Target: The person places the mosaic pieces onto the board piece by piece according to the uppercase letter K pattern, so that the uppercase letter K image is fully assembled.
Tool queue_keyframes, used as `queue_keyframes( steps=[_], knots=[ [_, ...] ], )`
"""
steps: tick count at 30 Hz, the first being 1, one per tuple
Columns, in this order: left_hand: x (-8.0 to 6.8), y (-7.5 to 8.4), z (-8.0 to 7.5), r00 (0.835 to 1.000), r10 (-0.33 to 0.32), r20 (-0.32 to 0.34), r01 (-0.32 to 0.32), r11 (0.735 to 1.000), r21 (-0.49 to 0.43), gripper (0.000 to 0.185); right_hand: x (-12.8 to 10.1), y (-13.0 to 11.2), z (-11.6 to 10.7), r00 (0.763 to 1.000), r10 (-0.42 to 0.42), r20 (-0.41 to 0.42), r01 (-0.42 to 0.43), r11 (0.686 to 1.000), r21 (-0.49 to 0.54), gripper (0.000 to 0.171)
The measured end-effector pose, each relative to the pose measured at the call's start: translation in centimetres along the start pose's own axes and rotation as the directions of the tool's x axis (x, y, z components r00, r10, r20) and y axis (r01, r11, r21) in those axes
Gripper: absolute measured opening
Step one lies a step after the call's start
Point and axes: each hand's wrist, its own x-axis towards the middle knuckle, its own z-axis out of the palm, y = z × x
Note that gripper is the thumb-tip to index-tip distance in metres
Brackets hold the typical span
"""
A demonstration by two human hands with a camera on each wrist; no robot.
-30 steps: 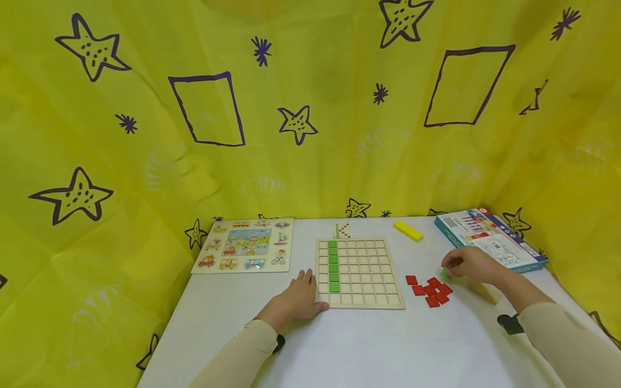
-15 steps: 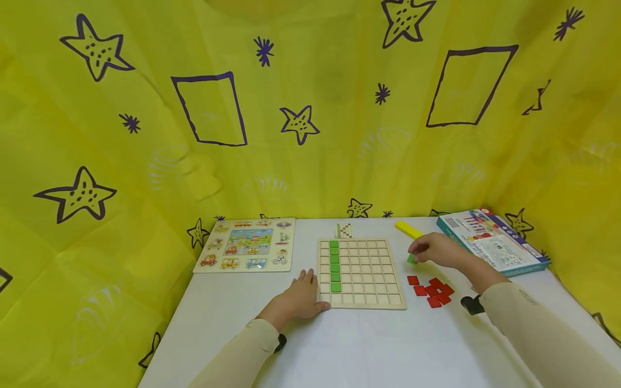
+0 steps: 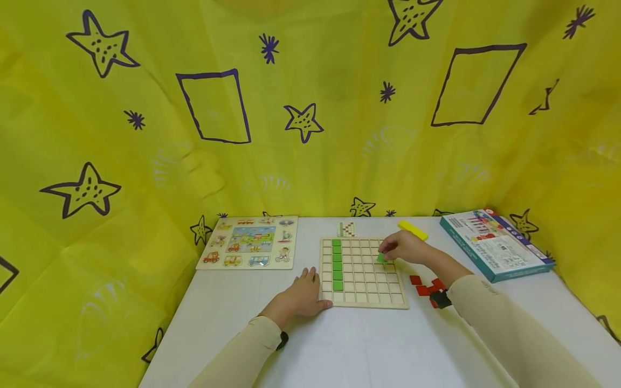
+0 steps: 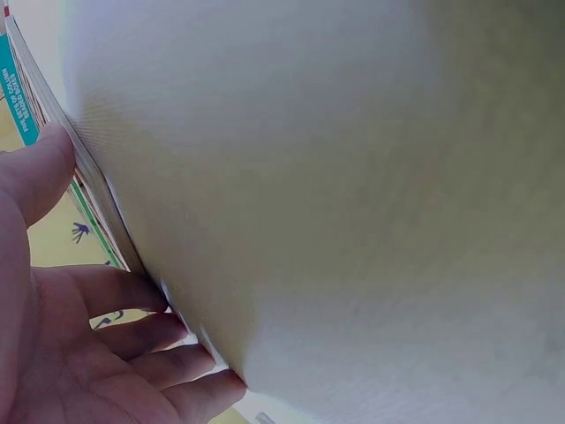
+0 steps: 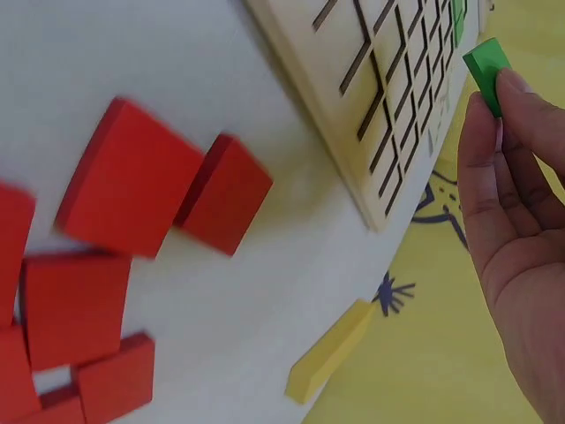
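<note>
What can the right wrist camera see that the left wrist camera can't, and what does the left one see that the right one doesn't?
Only the right wrist view shows the right hand pinching a green tile, the loose red tiles, the yellow block and the square grid of the wooden board.

Only the left wrist view shows the left hand's palm side up close, and part of a teal box with white lettering.

Both show the white tabletop and the yellow cloth with dark drawings.

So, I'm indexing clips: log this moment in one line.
right hand: pinches green square tile over pale wooden grid board; left hand: at board's left edge; nearby: red square tiles
</note>
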Motion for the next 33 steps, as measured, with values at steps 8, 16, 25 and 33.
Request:
queue_keyframes(
  steps=[8,16,25,33],
  knots=[
    [-0.1,0.0,-0.1,1.0,-0.008,-0.002,0.008,1.0,-0.001,0.091,1.2,-1.4,1.5,0.997,-0.071,0.037,0.071,0.997,0.009,0.015],
    [0.1,0.0,0.0,1.0,-0.014,-0.002,0.014,1.0,-0.004,0.09,1.8,-2.9,3.1,0.991,-0.119,0.068,0.117,0.992,0.039,0.016],
    [0.4,-0.2,0.1,1.0,-0.009,-0.003,0.009,1.0,-0.004,0.092,2.2,-4.4,5.5,0.98,-0.161,0.115,0.155,0.986,0.056,0.014],
    [0.6,-0.3,0.4,1.0,-0.004,0.0,0.004,1.0,0.0,0.092,2.3,-5.2,7.2,0.966,-0.217,0.142,0.21,0.975,0.067,0.011]
  ],
)
